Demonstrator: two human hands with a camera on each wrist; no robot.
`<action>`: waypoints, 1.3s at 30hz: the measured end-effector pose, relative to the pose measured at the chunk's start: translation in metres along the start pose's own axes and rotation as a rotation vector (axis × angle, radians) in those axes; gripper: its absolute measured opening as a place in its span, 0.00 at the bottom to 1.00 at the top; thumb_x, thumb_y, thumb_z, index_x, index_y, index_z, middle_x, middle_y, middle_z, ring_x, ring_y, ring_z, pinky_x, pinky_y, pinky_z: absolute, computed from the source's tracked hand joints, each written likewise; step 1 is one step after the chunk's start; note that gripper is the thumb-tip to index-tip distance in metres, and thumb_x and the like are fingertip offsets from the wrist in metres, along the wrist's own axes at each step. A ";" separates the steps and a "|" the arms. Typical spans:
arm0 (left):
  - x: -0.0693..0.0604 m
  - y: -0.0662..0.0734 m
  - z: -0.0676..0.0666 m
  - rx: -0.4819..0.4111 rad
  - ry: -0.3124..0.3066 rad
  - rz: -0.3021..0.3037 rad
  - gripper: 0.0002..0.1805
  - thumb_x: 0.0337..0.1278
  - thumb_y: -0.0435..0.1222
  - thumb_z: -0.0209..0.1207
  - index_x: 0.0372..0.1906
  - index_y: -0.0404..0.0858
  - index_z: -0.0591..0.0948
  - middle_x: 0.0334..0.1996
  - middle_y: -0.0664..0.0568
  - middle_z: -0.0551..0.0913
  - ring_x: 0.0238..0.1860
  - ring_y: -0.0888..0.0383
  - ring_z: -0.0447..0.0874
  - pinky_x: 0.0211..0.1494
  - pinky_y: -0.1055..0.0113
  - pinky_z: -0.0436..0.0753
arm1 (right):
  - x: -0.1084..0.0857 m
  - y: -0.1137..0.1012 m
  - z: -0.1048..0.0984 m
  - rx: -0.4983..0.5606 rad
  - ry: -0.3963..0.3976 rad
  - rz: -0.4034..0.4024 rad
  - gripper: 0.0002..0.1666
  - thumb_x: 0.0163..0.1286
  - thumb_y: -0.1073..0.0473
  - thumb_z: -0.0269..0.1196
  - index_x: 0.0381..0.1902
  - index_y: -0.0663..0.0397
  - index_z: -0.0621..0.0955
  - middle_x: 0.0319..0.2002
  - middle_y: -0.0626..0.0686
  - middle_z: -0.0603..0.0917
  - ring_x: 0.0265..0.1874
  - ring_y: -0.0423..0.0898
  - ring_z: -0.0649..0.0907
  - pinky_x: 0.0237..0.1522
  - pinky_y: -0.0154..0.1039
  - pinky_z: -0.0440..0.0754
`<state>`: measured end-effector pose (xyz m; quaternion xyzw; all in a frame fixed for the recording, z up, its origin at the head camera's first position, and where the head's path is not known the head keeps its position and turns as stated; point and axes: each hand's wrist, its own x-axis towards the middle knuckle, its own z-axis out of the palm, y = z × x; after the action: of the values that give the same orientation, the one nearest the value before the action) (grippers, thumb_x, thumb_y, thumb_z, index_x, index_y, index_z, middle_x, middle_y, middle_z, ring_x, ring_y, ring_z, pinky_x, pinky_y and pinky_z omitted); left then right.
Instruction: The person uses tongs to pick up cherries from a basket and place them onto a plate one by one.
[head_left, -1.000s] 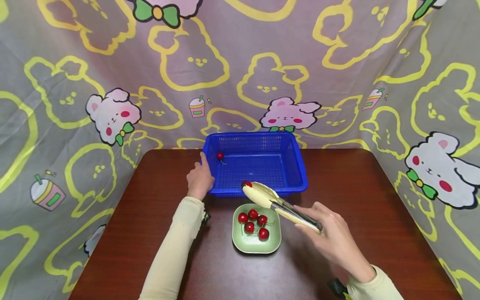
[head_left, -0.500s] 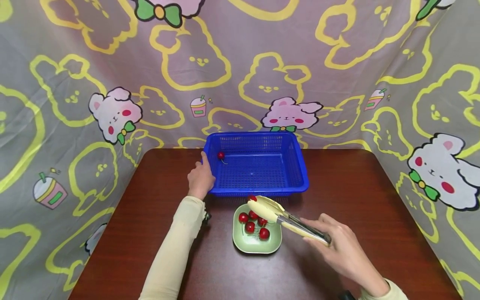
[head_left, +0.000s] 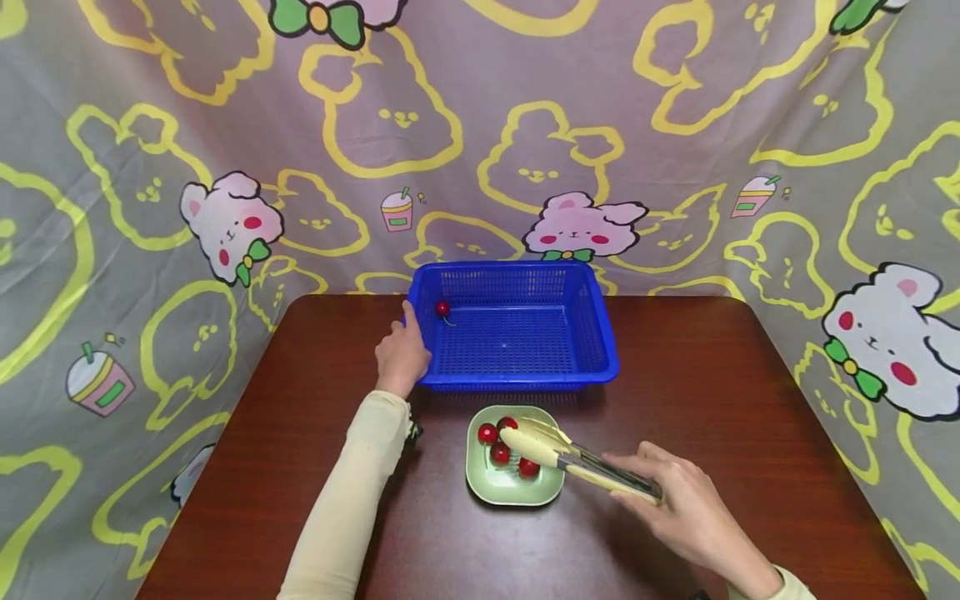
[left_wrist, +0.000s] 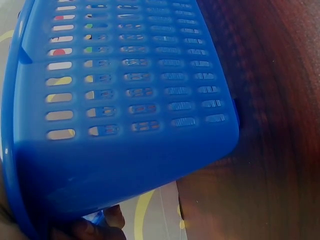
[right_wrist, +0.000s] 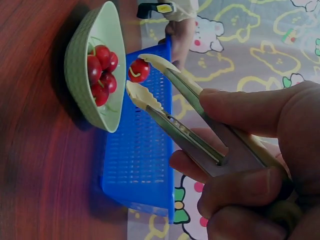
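Note:
My right hand (head_left: 686, 504) grips a pair of metal tongs (head_left: 534, 442) with cream tips, low over a pale green bowl (head_left: 504, 493). In the right wrist view a red cherry (right_wrist: 139, 71) sits between the tong tips, beside several cherries (right_wrist: 100, 93) in the bowl. My left hand (head_left: 402, 357) holds the left rim of a blue slotted plastic basket (head_left: 517, 354); in the left wrist view its fingers (left_wrist: 114, 220) show at the rim. One cherry (head_left: 442, 308) with a stem lies in the basket's back left corner.
The basket stands at the back of the dark brown wooden table (head_left: 322, 467), with the bowl just in front of it. A patterned cloth (head_left: 465, 108) hangs behind the table and along both sides.
My right hand has brought the tongs and cherry back from the basket's front edge, down and nearer to the bowl. The left hand keeps its place on the basket.

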<state>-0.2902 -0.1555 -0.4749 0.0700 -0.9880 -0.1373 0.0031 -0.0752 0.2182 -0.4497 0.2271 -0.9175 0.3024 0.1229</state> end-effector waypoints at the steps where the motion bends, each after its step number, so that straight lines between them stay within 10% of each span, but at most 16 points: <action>1: 0.000 0.000 0.000 0.002 0.000 -0.001 0.54 0.62 0.37 0.64 0.84 0.35 0.44 0.62 0.28 0.75 0.47 0.31 0.86 0.52 0.40 0.82 | 0.000 0.001 0.001 -0.007 -0.002 -0.008 0.27 0.50 0.61 0.81 0.51 0.45 0.90 0.27 0.33 0.67 0.23 0.26 0.64 0.24 0.26 0.63; 39: -0.001 0.000 -0.002 0.006 -0.016 0.006 0.53 0.63 0.38 0.63 0.84 0.35 0.43 0.63 0.28 0.75 0.45 0.32 0.86 0.51 0.40 0.83 | 0.000 0.005 -0.009 0.022 0.022 0.015 0.29 0.50 0.61 0.81 0.54 0.46 0.89 0.27 0.33 0.68 0.23 0.27 0.66 0.24 0.26 0.64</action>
<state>-0.2894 -0.1556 -0.4732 0.0660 -0.9887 -0.1347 -0.0045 -0.0770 0.2265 -0.4450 0.2181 -0.9144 0.3158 0.1284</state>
